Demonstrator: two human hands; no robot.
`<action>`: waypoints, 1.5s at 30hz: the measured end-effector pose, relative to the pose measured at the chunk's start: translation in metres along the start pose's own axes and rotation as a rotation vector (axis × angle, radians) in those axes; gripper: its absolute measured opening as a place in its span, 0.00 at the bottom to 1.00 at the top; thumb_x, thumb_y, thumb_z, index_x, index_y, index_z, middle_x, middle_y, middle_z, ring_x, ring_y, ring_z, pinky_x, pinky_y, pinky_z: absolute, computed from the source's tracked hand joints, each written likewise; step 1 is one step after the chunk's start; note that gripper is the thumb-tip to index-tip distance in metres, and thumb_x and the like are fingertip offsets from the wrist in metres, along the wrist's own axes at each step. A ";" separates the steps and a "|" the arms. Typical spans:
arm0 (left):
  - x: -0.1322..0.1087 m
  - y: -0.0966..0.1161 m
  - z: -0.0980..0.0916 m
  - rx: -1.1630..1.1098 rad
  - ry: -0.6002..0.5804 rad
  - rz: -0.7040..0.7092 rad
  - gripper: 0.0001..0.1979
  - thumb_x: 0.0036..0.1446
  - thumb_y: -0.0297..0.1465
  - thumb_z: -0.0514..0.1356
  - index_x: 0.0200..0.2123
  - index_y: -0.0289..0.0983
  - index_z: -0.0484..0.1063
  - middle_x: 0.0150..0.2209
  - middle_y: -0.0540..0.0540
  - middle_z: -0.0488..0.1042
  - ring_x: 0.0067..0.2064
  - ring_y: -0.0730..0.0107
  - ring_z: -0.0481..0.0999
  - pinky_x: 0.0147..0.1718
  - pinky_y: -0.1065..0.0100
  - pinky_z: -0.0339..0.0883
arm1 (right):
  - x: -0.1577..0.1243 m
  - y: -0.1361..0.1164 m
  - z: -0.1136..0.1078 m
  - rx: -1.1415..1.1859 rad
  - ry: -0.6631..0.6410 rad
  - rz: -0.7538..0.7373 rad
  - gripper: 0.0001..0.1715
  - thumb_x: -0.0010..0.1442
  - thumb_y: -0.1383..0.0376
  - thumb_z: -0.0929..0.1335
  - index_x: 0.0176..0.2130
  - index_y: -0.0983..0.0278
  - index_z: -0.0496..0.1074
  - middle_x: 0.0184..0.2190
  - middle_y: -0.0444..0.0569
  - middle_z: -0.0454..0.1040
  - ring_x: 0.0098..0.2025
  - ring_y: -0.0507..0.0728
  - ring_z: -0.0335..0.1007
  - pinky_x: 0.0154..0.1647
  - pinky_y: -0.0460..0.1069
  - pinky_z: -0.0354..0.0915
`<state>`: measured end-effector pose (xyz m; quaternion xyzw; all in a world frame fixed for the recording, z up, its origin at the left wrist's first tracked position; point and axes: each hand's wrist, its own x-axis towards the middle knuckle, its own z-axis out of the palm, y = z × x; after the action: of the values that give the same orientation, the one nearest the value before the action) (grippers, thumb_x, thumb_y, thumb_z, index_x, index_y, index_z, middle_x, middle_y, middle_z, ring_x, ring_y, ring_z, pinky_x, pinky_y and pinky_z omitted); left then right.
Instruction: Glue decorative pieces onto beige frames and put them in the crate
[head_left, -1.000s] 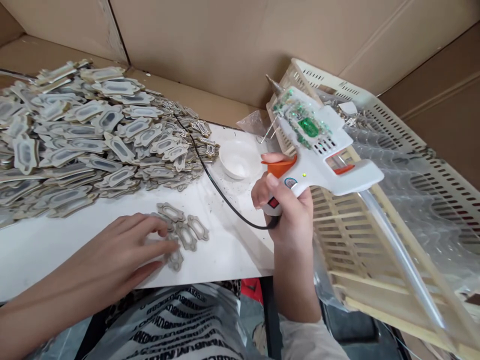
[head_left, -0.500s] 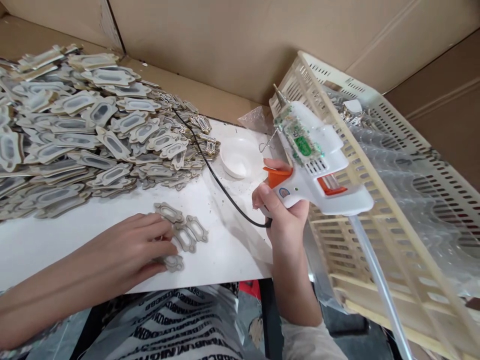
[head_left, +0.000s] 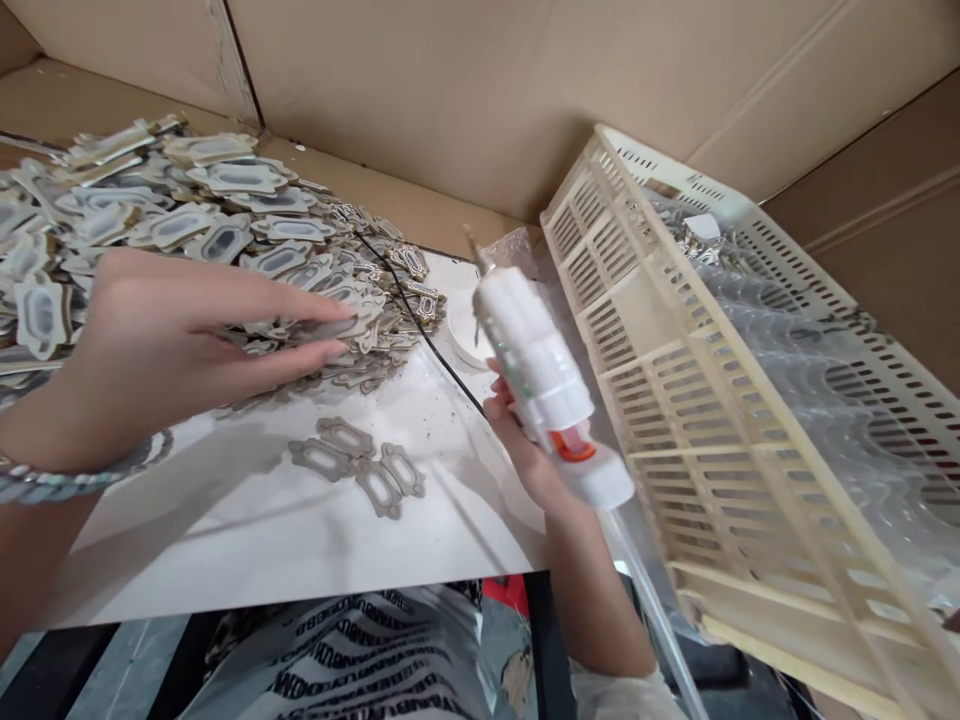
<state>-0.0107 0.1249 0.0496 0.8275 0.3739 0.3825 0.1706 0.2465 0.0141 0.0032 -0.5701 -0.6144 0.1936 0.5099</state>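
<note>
My right hand (head_left: 525, 450) is wrapped round the grip of a white glue gun (head_left: 536, 365) with an orange trigger, its nozzle pointing up and away, a clear glue stick trailing from its back. My left hand (head_left: 187, 340) is raised above the white table (head_left: 225, 540), fingers stretched out flat toward the big heap of flat frame-shaped cutouts (head_left: 187, 220), its fingertips at the heap's near edge. Whether they pinch a piece I cannot make out. Several loose cutouts (head_left: 356, 465) lie on the table below my left hand.
A cream slatted plastic crate (head_left: 750, 400) lined with clear plastic leans at the right. A small white bowl (head_left: 461, 335) sits behind the glue gun. A black cord (head_left: 420, 330) runs across the table. Cardboard walls (head_left: 480, 90) stand behind. Printed fabric (head_left: 352, 650) shows below the table edge.
My left hand has lifted off the loose cutouts and moved up and back to the heap. The glue gun has turned so its top faces me and shifted left.
</note>
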 end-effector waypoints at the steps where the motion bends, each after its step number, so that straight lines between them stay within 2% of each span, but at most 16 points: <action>1: -0.001 -0.002 0.000 0.029 0.019 0.041 0.10 0.56 0.45 0.65 0.32 0.46 0.80 0.33 0.55 0.82 0.34 0.68 0.79 0.37 0.66 0.74 | -0.001 0.001 0.001 -0.024 0.001 -0.034 0.06 0.59 0.66 0.70 0.39 0.60 0.75 0.35 0.44 0.73 0.33 0.53 0.70 0.35 0.48 0.69; 4: -0.009 -0.008 0.000 0.167 0.086 0.222 0.08 0.58 0.42 0.64 0.35 0.46 0.81 0.34 0.53 0.83 0.34 0.67 0.81 0.34 0.67 0.75 | -0.005 0.002 0.005 -0.049 -0.040 -0.079 0.10 0.59 0.69 0.69 0.42 0.58 0.75 0.44 0.46 0.73 0.33 0.52 0.71 0.34 0.47 0.70; 7: -0.016 -0.011 0.000 0.194 0.067 0.354 0.07 0.59 0.36 0.65 0.40 0.43 0.80 0.33 0.51 0.83 0.34 0.68 0.81 0.34 0.67 0.75 | -0.006 -0.001 0.005 -0.053 -0.146 -0.158 0.08 0.61 0.68 0.69 0.42 0.58 0.75 0.48 0.50 0.73 0.37 0.54 0.74 0.37 0.48 0.72; 10: -0.017 -0.017 -0.002 0.225 0.036 0.447 0.06 0.59 0.31 0.65 0.41 0.41 0.79 0.34 0.47 0.83 0.34 0.67 0.80 0.38 0.65 0.74 | -0.005 -0.005 0.004 -0.065 -0.209 -0.221 0.06 0.62 0.68 0.69 0.40 0.59 0.75 0.46 0.50 0.76 0.43 0.56 0.76 0.41 0.48 0.73; 14: -0.016 -0.021 -0.003 0.303 0.024 0.584 0.06 0.61 0.34 0.63 0.39 0.41 0.79 0.38 0.47 0.83 0.34 0.67 0.80 0.37 0.64 0.74 | -0.002 -0.009 0.007 -0.083 -0.239 -0.229 0.06 0.62 0.68 0.70 0.41 0.60 0.76 0.44 0.50 0.79 0.42 0.56 0.79 0.41 0.47 0.74; 24: -0.019 -0.009 0.003 0.368 0.136 0.582 0.03 0.58 0.30 0.66 0.37 0.38 0.77 0.36 0.47 0.84 0.31 0.65 0.80 0.33 0.62 0.75 | -0.008 -0.006 0.016 -0.086 -0.279 -0.207 0.07 0.65 0.65 0.68 0.40 0.60 0.77 0.42 0.52 0.81 0.41 0.56 0.80 0.42 0.48 0.75; 29: -0.020 -0.011 0.003 0.382 0.133 0.597 0.02 0.58 0.29 0.66 0.35 0.38 0.78 0.35 0.47 0.84 0.30 0.65 0.80 0.31 0.62 0.73 | -0.004 -0.008 0.015 -0.088 -0.260 -0.225 0.07 0.64 0.66 0.68 0.39 0.61 0.78 0.40 0.53 0.82 0.39 0.57 0.80 0.39 0.48 0.75; 34: -0.021 -0.012 0.002 0.390 0.131 0.597 0.02 0.57 0.29 0.67 0.35 0.38 0.78 0.36 0.48 0.84 0.31 0.65 0.80 0.33 0.62 0.74 | -0.002 -0.009 0.015 -0.069 -0.259 -0.233 0.07 0.63 0.68 0.68 0.39 0.62 0.78 0.39 0.53 0.82 0.38 0.55 0.80 0.38 0.46 0.75; 39: -0.022 -0.013 0.003 0.387 0.148 0.615 0.03 0.56 0.29 0.68 0.35 0.39 0.78 0.36 0.48 0.84 0.31 0.65 0.80 0.33 0.62 0.74 | -0.004 -0.007 0.016 -0.068 -0.263 -0.207 0.07 0.63 0.68 0.68 0.39 0.61 0.78 0.40 0.53 0.81 0.39 0.55 0.80 0.40 0.47 0.75; 45: -0.023 -0.009 0.000 0.408 0.108 0.592 0.03 0.58 0.31 0.66 0.36 0.41 0.78 0.38 0.47 0.84 0.33 0.66 0.81 0.35 0.61 0.76 | -0.003 -0.011 0.013 -0.111 -0.293 -0.171 0.07 0.61 0.68 0.69 0.39 0.61 0.79 0.40 0.53 0.82 0.37 0.57 0.80 0.37 0.48 0.75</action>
<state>-0.0251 0.1141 0.0326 0.8955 0.1953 0.3761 -0.1360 0.2298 0.0128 0.0054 -0.5088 -0.7381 0.1964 0.3973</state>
